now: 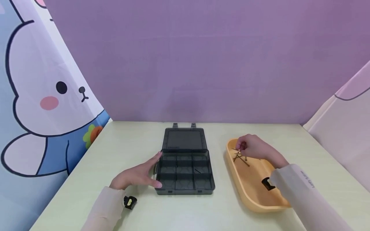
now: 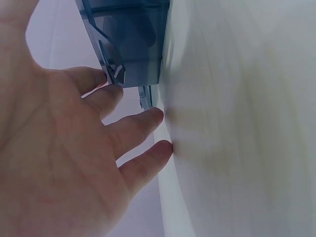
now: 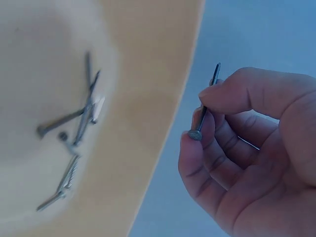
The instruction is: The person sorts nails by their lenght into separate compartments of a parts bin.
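While left fingers [image 2: 133, 132] loose, right fingers [image 3: 234, 94] round nail [image 3: 200, 121]; behind pale table [image 1: 133, 138], purple backdrop [image 1: 202, 64].

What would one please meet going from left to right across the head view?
Cartoon animal print → left grip → dark compartment box → orange tray → pale wall covering.

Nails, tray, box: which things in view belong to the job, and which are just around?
In the job:
- nail in right hand
- loose nails in tray
- divided box, touched by left hand

Just around:
- purple backdrop
- cartoon curtain
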`<state>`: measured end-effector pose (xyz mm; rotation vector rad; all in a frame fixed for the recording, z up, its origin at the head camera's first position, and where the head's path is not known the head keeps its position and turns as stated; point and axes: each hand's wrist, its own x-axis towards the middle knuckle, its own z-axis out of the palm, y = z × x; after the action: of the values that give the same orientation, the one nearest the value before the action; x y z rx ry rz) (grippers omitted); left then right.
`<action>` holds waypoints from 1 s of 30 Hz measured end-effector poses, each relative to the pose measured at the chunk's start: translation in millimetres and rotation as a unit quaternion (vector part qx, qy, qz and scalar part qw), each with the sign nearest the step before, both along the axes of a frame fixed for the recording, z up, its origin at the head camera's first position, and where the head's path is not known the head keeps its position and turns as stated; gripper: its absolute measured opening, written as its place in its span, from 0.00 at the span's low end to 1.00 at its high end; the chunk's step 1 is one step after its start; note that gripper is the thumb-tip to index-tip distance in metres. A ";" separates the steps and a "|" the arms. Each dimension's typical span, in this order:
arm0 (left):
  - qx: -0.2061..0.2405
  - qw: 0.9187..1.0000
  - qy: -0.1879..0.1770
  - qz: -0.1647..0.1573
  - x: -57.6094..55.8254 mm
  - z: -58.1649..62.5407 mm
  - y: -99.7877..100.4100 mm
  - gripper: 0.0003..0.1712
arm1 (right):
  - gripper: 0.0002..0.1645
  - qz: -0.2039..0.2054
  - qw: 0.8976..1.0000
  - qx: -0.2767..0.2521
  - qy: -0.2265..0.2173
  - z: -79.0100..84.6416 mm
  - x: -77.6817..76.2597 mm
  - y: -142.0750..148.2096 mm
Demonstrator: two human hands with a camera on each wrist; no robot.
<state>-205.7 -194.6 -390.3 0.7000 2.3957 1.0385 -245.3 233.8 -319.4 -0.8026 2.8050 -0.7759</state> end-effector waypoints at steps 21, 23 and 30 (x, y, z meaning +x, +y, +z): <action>0.005 1.000 -0.003 0.005 1.3 3.6 -0.5 0.70 | 0.08 0.032 0.999 -0.010 -0.017 4.0 1.7 -73.3; 0.008 1.000 -0.003 0.005 1.3 3.2 -0.5 0.70 | 0.08 0.038 0.999 -0.006 -0.017 3.2 2.3 -78.5; 0.013 1.000 -0.008 -0.002 0.3 1.8 -1.1 0.69 | 0.06 0.055 0.998 0.007 -0.012 3.9 4.1 -93.8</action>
<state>-205.4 -195.7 -388.4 0.7034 2.3704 1.0719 -241.2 140.0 -315.5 -0.9300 2.7167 -0.7409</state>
